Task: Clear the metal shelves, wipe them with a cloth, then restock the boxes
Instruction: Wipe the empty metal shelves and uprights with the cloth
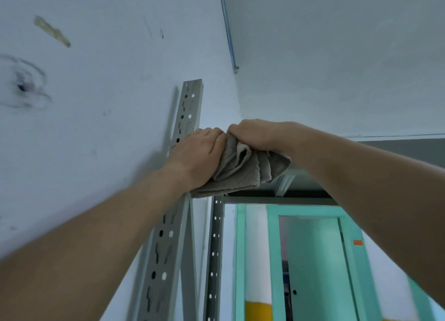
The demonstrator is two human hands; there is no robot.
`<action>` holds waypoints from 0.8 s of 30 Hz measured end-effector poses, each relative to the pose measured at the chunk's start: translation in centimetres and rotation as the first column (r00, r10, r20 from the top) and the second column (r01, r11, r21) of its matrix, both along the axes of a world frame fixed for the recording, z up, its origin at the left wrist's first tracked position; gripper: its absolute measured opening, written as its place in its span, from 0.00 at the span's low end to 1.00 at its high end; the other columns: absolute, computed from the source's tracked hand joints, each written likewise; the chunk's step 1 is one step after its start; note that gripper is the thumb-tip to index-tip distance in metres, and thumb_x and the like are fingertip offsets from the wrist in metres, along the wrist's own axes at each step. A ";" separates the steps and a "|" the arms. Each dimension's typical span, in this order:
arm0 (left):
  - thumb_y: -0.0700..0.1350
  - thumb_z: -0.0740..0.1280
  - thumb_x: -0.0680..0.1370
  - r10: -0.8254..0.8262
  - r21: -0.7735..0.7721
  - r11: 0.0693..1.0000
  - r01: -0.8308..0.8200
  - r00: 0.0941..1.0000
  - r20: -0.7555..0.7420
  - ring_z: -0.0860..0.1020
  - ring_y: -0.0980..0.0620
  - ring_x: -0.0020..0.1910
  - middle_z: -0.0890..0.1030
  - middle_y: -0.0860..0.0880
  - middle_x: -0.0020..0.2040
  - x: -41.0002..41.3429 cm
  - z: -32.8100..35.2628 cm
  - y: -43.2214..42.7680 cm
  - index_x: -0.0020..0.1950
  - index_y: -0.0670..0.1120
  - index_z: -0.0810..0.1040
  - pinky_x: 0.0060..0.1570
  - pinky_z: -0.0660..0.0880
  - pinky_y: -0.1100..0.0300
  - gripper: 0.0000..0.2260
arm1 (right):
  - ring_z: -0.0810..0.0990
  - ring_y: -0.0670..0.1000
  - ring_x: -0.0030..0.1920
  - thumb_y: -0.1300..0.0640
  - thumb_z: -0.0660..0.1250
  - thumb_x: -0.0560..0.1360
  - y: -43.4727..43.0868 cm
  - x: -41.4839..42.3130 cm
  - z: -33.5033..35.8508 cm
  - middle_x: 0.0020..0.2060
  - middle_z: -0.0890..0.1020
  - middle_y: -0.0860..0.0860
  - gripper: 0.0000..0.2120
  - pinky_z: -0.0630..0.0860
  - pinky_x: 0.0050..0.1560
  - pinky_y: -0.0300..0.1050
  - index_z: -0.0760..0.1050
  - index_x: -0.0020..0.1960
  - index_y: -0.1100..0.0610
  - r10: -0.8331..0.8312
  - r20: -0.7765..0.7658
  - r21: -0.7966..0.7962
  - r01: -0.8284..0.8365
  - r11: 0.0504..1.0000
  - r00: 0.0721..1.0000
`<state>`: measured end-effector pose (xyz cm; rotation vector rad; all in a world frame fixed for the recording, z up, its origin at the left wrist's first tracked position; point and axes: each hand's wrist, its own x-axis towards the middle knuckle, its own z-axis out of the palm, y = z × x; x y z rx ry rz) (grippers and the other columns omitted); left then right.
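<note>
Grey cloth (237, 170) in both hands, left hand (197, 155), right hand (255, 134)

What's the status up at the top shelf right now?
Left hand and right hand both gripping grey cloth. Cloth bunched at shelf upright, top-shelf level. No boxes in view; nothing in the way.

Scuffed pale wall (96, 80), white ceiling (337, 43), teal door (313, 260) beyond.

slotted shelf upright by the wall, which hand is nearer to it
Left. The left hand overlaps the slotted upright in view, gripping the grey cloth. The right hand grips the cloth farther right, away from it.
</note>
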<state>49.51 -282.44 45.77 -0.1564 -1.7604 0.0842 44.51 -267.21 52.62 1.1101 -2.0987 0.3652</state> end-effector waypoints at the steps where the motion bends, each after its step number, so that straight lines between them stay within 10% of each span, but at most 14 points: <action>1: 0.49 0.48 0.86 0.005 -0.004 1.000 -0.005 1.000 0.013 0.73 0.48 0.52 0.78 0.48 0.51 0.1 0.0 0.3 0.53 0.47 0.75 0.58 0.69 0.50 0.16 | 0.74 0.52 0.50 0.46 0.47 0.85 0.6 0.1 -0.2 0.53 0.76 0.52 0.19 0.64 0.55 0.49 0.74 0.49 0.52 -0.006 0.008 0.008 0.006 1.000 1.000; 8: 0.52 0.48 0.86 -0.104 0.163 0.984 0.066 0.968 0.230 0.76 0.50 0.51 0.80 0.50 0.50 1.6 0.9 2.7 0.50 0.51 0.78 0.56 0.70 0.50 0.19 | 0.74 0.51 0.48 0.45 0.47 0.86 3.8 0.6 -0.7 0.49 0.75 0.50 0.20 0.64 0.57 0.48 0.75 0.53 0.51 -0.016 0.069 0.047 0.013 0.999 0.997; 14: 0.47 0.49 0.86 0.134 0.006 0.989 -0.150 0.901 0.413 0.75 0.47 0.57 0.79 0.47 0.61 1.5 3.8 6.4 0.56 0.51 0.79 0.59 0.68 0.52 0.18 | 0.74 0.46 0.43 0.49 0.47 0.86 7.1 -0.6 0.4 0.45 0.76 0.48 0.19 0.64 0.52 0.47 0.74 0.48 0.52 -0.054 0.049 0.082 0.050 0.995 0.997; 24: 0.49 0.47 0.87 0.092 -0.078 0.995 -0.062 0.873 0.478 0.74 0.46 0.60 0.76 0.45 0.66 -3.4 5.5 17.8 0.52 0.57 0.73 0.65 0.67 0.49 0.16 | 0.74 0.45 0.42 0.50 0.50 0.86 19.3 -4.8 0.5 0.42 0.76 0.46 0.18 0.65 0.45 0.46 0.73 0.43 0.52 -0.171 0.090 0.003 0.172 0.985 0.981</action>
